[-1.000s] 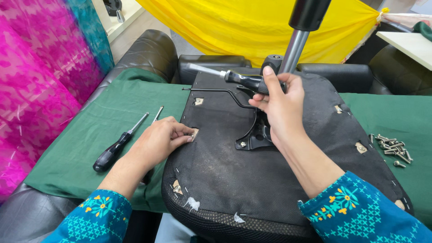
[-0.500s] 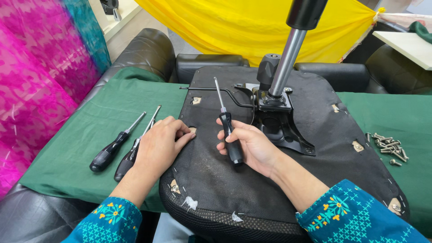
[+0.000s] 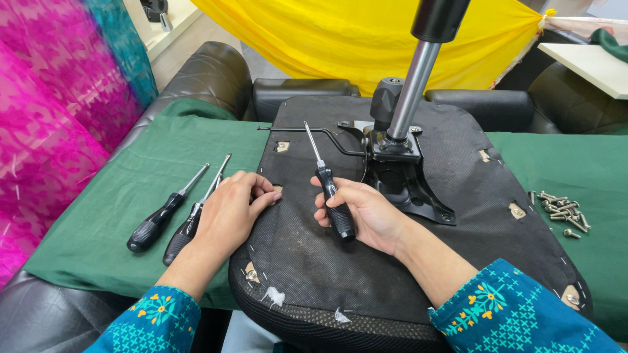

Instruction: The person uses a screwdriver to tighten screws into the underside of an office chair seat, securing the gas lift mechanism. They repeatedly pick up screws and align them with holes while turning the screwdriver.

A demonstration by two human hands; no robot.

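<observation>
So the right hand (image 3: 366,216) is wrapping closed around the black handle of a screwdriver (image 3: 330,189), shaft pointing up and away from the palm, tip hanging in the air and not seated on anything. Just past that tip the metal tilt mechanism (image 3: 405,176) is sitting on the upside-down chair seat (image 3: 327,274), with the gas cylinder (image 3: 418,78) sticking up out of it. From what I can see the plate is looking like it's still attached, at least one bolt head is showing at its near corner, so I'm guessing there's still unscrewing to do there.

Over to the left of the grip, the left hand (image 3: 229,216) is resting on the seat's edge with fingers loosely curled, holding nothing, just steadying it. Right beside that hand two more screwdrivers (image 3: 173,216) are lying side by side on the green cloth (image 3: 104,248).

Well off to the right of the grip, a little pile of loose screws (image 3: 562,212) is lying on the cloth, so I'd say a fair chunk of the hardware is already out. Small metal tabs around the seat rim are still in place.
</observation>
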